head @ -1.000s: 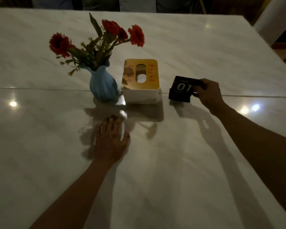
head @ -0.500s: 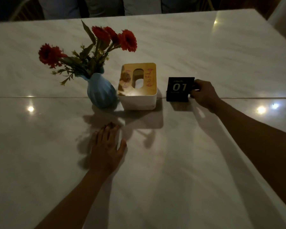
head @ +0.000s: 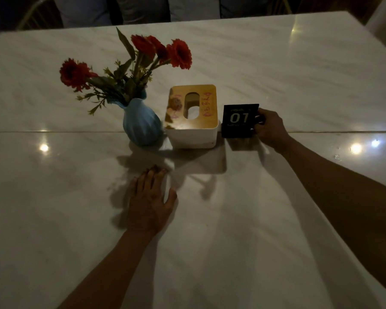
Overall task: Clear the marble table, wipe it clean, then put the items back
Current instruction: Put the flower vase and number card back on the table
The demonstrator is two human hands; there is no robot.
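At the left of the row stands a blue ribbed vase (head: pixel 142 122) holding red artificial flowers (head: pixel 140 56), upright on the marble table (head: pixel 276 63). Just right of it, close enough that I cannot tell whether they touch, sits a white tissue box (head: pixel 191 118) with a wooden lid; its oval slot runs away from the camera. Nearer the camera, in front of the vase and well apart from it, the left hand (head: pixel 151 201) lies flat on the bare marble, palm down, fingers spread and holding nothing.

Right of the tissue box, just beside its right wall, stands a black number sign (head: pixel 240 120) reading "01", upright with its face towards the camera and its base apparently on the table by the seam. The right hand (head: pixel 269 128) is closed around the sign's right edge, fingers wrapped behind and thumb at the front, so the sign extends leftward from the grip towards the box.

Judging by the tidy row, the items look to be going back after wiping, and the sign is the piece in hand. What matters for the next move is the narrow gap between the sign's left edge and the box: letting go calls for the hand to draw away to the right, without nudging the sign into the box or tipping it. The right hand is plainly the nearer one.
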